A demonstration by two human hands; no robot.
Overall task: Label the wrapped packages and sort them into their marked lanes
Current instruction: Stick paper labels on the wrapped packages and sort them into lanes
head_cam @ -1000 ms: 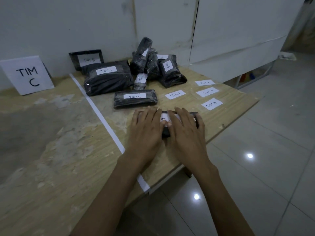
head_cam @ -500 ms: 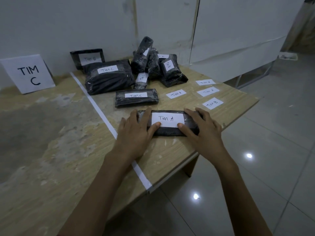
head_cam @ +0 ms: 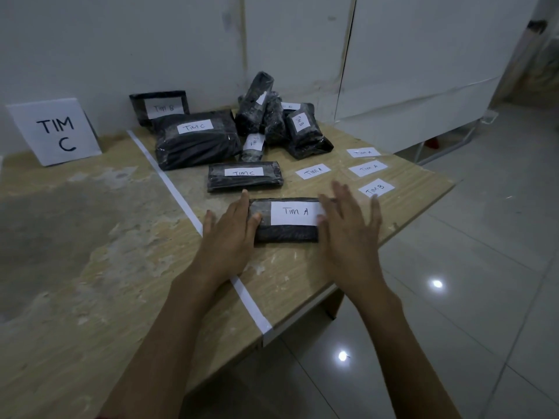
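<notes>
TIM A package (head_cam: 284, 234) flat on the table (head_cam: 90, 267), a hand at each end.
Left hand (head_cam: 230, 234) flat, thumb touching the left end; right hand (head_cam: 348, 234) spread loose, blurred, over the right end. Neither grips. White tape line (head_cam: 169, 182) lies to the left.

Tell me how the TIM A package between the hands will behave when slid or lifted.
The TIM A package lies flat and blocky, so it will probably slide without rolling or tipping. Its surface looks glossy, so a grip may slip. Its straight edges suggest it stays fairly stiff when lifted.
</notes>
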